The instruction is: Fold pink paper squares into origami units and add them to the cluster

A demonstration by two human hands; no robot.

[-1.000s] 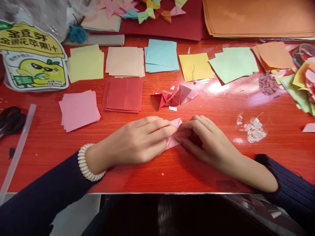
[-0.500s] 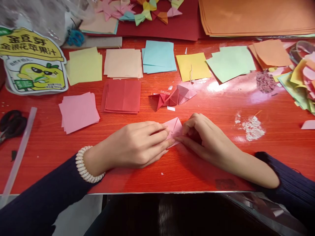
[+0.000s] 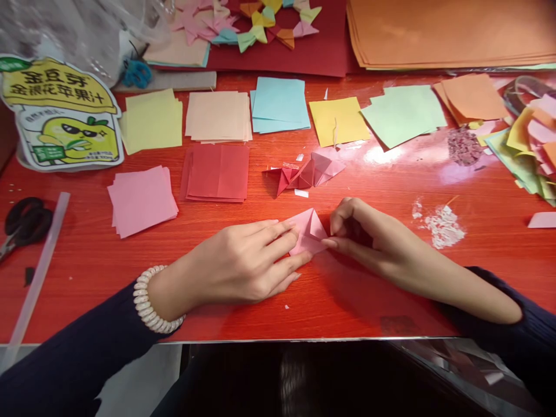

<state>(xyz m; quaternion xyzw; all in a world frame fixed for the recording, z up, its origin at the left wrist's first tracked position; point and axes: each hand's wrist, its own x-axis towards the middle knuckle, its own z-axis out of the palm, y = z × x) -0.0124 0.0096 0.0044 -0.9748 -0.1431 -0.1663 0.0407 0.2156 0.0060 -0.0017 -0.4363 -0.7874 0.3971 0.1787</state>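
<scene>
A small piece of folded pink paper (image 3: 307, 230) lies on the red table between my hands, with creased flaps showing. My left hand (image 3: 247, 260) rests over its left part, fingers stretched out and pressing it to the tabletop. At the paper's right corner, my right hand (image 3: 369, 237) pinches a flap between thumb and forefinger. Just beyond the paper sits a folded chain of red and pink pieces (image 3: 310, 172). A stack of pink squares (image 3: 142, 201) and a stack of red squares (image 3: 217, 174) are to the left of it.
Paper stacks in yellow (image 3: 153, 121), beige (image 3: 218, 116), blue (image 3: 280, 104) and green (image 3: 403, 116) form a row behind. Black scissors (image 3: 26, 223) and a translucent strip (image 3: 39, 272) lie at left. Paper scraps (image 3: 527, 150) pile up at right. The table's front edge (image 3: 304, 339) runs near me.
My right hand has moved slightly right, drawing the flap outward so the fold in the pink paper opens wider. My left hand stays on the paper.
</scene>
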